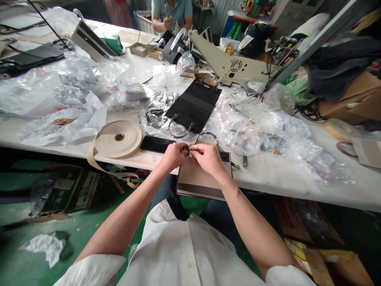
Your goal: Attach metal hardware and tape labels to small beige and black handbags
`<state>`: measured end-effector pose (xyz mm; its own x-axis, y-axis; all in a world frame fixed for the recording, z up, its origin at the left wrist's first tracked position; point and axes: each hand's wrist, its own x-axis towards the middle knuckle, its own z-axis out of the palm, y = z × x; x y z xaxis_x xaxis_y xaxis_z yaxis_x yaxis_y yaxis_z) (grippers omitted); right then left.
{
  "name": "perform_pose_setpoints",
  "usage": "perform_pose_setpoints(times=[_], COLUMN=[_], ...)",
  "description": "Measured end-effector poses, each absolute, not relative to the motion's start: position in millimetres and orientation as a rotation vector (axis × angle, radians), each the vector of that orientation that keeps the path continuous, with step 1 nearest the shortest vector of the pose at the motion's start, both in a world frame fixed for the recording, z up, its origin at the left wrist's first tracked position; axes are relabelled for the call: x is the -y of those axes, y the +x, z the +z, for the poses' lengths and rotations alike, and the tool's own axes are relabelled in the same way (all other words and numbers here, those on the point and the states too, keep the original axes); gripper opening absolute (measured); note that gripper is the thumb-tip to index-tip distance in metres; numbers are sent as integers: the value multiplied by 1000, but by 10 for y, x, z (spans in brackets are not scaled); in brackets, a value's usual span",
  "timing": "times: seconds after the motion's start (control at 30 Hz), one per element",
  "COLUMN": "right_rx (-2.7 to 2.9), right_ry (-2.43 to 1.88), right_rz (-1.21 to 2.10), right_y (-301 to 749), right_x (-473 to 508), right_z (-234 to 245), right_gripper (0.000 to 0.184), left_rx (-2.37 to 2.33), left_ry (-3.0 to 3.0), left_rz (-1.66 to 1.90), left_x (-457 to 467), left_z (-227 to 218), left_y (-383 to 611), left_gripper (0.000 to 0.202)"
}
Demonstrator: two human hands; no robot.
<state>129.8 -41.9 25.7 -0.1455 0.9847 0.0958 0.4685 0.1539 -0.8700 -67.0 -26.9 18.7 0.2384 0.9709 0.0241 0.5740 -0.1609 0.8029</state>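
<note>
A flat tan bag panel [201, 176] with dark borders lies over the table's front edge, above my lap. A dark curved handle [207, 137] rises at its far edge. My left hand [176, 155] is closed in a pinch on a small dark strap piece [187, 150] at the panel's far left corner. My right hand [207, 157] pinches right beside it, its fingertips close to a small shiny metal bit [190, 155]. What lies between the right fingertips is hidden. Past my hands rests a black bag body [198, 103] with handles at both ends.
Left of my hands lie a black phone-like slab [157, 144] and a roll of beige tape [119, 139], its tail hanging over the edge. Crumpled clear plastic [238, 123] covers much of the table [268, 174]. A cream machine [235, 65] stands behind. Across the table sits a person [172, 16].
</note>
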Motion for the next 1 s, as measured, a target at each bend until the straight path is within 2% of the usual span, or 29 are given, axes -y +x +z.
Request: perform_pose_setpoints(times=[0.17, 0.4, 0.77, 1.0], right_rx=[1730, 1907, 1976, 1907], right_ry=[-1432, -1424, -1321, -1348], right_rz=[871, 577, 591, 563], right_y=[1280, 1252, 1231, 1199], right_x=[405, 404, 601, 657], right_z=[243, 298, 315, 236], right_gripper=[13, 10, 19, 15], left_rx=[-1400, -1358, -1411, -1383], left_ry=[1826, 1842, 1817, 1823], left_rz=[750, 780, 760, 782], left_x=[287, 290, 293, 297], left_z=[225, 230, 214, 227], left_y=[-670, -671, -666, -668], left_gripper=[30, 29, 30, 28])
